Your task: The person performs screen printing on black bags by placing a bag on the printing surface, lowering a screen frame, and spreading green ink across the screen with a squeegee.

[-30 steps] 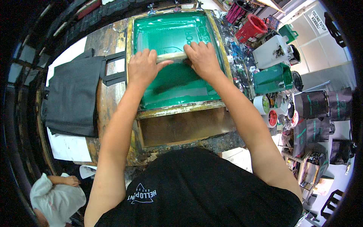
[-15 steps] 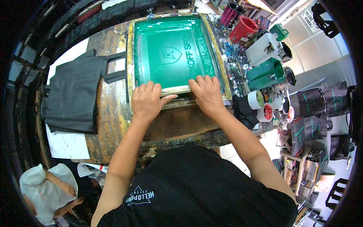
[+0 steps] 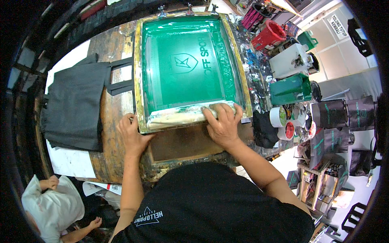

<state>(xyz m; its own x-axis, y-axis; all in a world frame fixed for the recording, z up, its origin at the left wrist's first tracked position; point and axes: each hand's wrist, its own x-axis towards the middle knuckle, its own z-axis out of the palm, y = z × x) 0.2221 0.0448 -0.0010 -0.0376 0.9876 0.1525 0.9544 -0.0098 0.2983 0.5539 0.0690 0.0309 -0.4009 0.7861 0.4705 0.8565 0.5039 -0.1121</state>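
Presently, the frame [image 3: 139,60] is at the centre of the tabletop [image 3: 115,162], with its yellowed border around a mesh covered in green ink [image 3: 168,85]. The ink is glossy and ridged along the far and right sides; a shield outline and lettering show through it. The squeegee [image 3: 174,115], pale and ink-smeared, lies crosswise at the near end of the frame.

Hands: the right hand [image 3: 222,124] is grasping the right end of the squeegee, fingers over its top and thumb on the near side. The left hand [image 3: 134,133] is bent around the near left corner of the frame, thumb by the near edge; cannot tell how firmly it grips, as the fingertips are partly hidden.

A brown board [image 3: 182,146] shows just nearer than the frame. Three clamps [image 3: 189,9] stand along the far edge.

Left: black bags [image 3: 75,105] lie on a white sheet [image 3: 71,160], handles pointing toward the frame.

Right: a red bucket [image 3: 268,34] stands far off, then a whitish container [image 3: 288,60], a green container [image 3: 288,90] and small white tubs [image 3: 275,117] nearer. A black cloth [image 3: 264,128] lies beside the tubs.

Near left, beyond the tabletop: a co-worker in a white shirt [image 3: 54,200].
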